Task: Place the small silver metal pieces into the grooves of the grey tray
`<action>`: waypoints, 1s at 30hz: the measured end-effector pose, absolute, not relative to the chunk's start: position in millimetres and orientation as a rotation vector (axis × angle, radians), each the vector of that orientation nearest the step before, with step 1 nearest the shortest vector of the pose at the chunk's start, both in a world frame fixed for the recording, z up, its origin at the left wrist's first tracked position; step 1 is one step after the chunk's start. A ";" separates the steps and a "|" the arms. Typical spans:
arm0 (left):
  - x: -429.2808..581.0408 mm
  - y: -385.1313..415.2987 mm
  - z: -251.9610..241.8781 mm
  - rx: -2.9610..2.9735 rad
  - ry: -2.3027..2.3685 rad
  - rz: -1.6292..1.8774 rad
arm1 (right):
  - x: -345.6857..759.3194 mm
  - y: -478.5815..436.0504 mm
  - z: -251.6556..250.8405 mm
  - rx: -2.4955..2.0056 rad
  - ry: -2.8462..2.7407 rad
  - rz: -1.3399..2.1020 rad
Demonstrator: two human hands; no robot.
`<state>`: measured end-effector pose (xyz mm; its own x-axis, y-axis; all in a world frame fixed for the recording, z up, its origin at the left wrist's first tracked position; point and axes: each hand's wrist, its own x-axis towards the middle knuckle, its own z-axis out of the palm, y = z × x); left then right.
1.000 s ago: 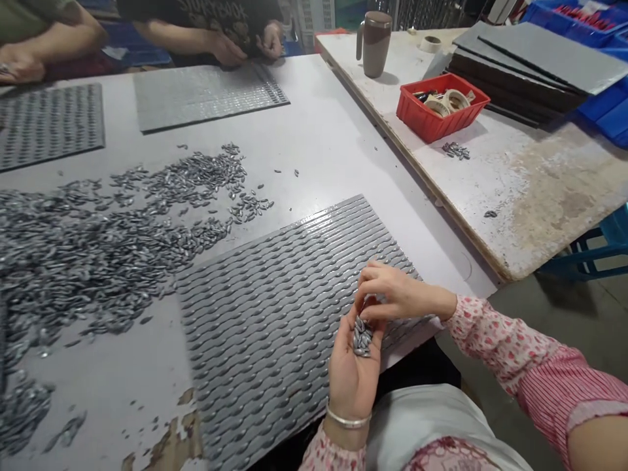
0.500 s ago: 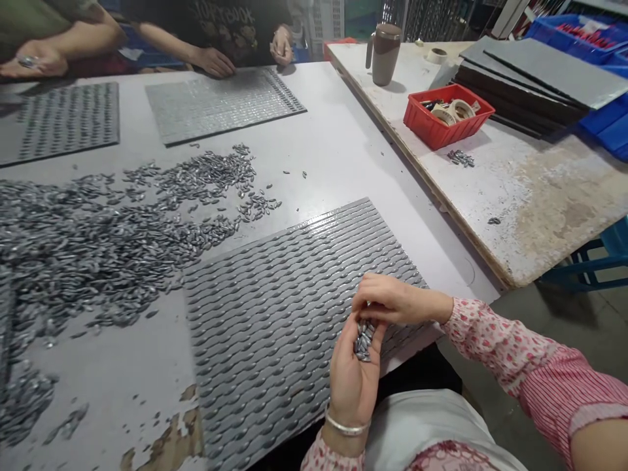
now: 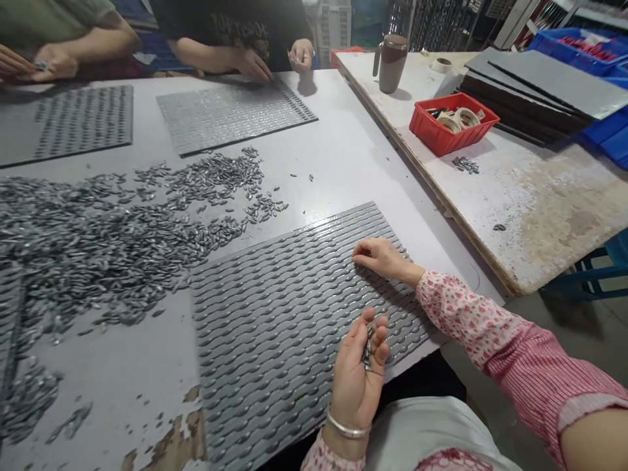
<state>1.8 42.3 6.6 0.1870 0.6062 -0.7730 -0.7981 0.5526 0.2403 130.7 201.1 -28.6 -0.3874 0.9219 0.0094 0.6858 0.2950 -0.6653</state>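
My left hand (image 3: 357,376) is cupped palm up over the near right part of a grey ridged board (image 3: 275,314). Its curled fingers hold several small shiny grey oval pieces (image 3: 366,354), partly hidden by the fingers. Farther up the board, my right hand (image 3: 381,257) is pinched low over the surface; whatever is between its fingertips is too small to make out. Rows of similar ovals sit along the board's grooves, while the strip near its far edge shows plain grooves. To the left spreads a large loose pile of grey oval pieces (image 3: 132,245).
Across the white table, two people work at other grooved boards (image 3: 240,118) (image 3: 88,124). A side table on the right carries a brown mug (image 3: 392,63), a red bin (image 3: 451,127) with tape rolls, and stacked dark boards (image 3: 530,98). Another board's edge (image 3: 10,320) shows at far left.
My right hand has left my left palm and moved up and away over the board. My left hand has curled its fingers further around the oval pieces. The view has shifted slightly.
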 end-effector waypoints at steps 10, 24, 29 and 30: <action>2.8 39.3 -1.5 -0.300 0.979 1.048 | 128.6 200.1 -46.0 -1.519 -2.317 0.380; 10.0 45.3 -9.9 -0.359 0.903 1.242 | 137.9 130.3 8.3 -0.674 -2.176 1.384; 9.4 46.4 -5.3 -0.322 0.977 1.269 | 134.0 123.2 2.7 -0.772 -2.053 1.409; 8.8 46.9 -3.0 -0.312 0.991 1.277 | 134.1 123.9 1.6 -0.778 -1.983 1.477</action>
<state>8.8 46.9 -3.0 -0.0366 0.6506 -0.7585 -0.8961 0.3147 0.3131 134.1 123.9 1.6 -0.6860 0.7229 0.0823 0.1282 0.2314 -0.9644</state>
